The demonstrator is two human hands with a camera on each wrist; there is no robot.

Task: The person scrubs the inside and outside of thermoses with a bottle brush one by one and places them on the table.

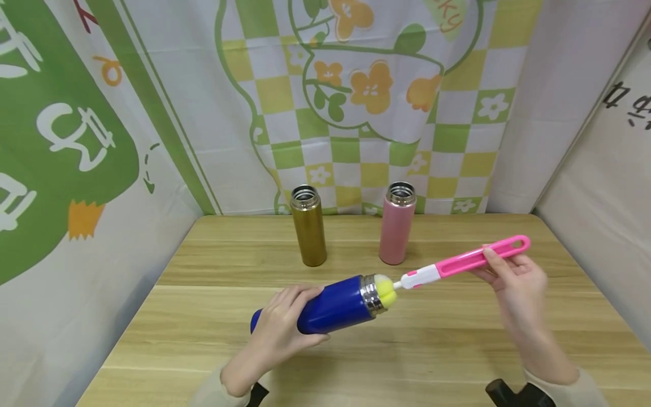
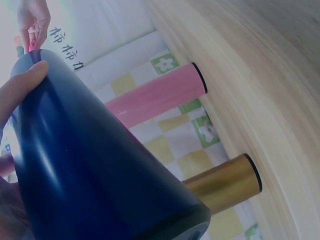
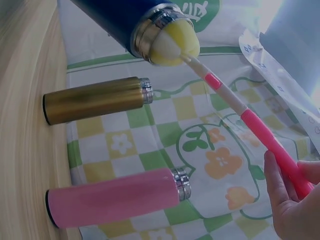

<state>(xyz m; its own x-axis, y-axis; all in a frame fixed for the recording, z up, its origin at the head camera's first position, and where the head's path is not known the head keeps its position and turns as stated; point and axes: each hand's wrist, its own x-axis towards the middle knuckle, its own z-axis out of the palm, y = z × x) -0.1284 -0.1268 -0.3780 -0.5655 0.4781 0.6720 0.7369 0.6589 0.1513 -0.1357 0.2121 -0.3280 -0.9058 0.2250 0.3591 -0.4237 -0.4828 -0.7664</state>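
My left hand [image 1: 282,322] grips a blue thermos flask [image 1: 335,305] round its body, tilted with its steel mouth up to the right. In that mouth sits the yellow and white sponge head [image 1: 385,290] of a bottle brush [image 1: 460,262], partly inside and bulging out at the rim. The brush has a white neck and a pink handle with a loop at its end. My right hand [image 1: 519,282] pinches the pink handle between thumb and fingers. In the right wrist view the sponge [image 3: 175,44] fills the flask's opening.
A gold flask [image 1: 309,232] and a pink flask [image 1: 397,229] stand upright and lidless at the back of the wooden table [image 1: 224,271]. Behind them hangs a checked, flowered curtain [image 1: 351,152]. Printed cloth walls [image 1: 168,130] enclose both sides.
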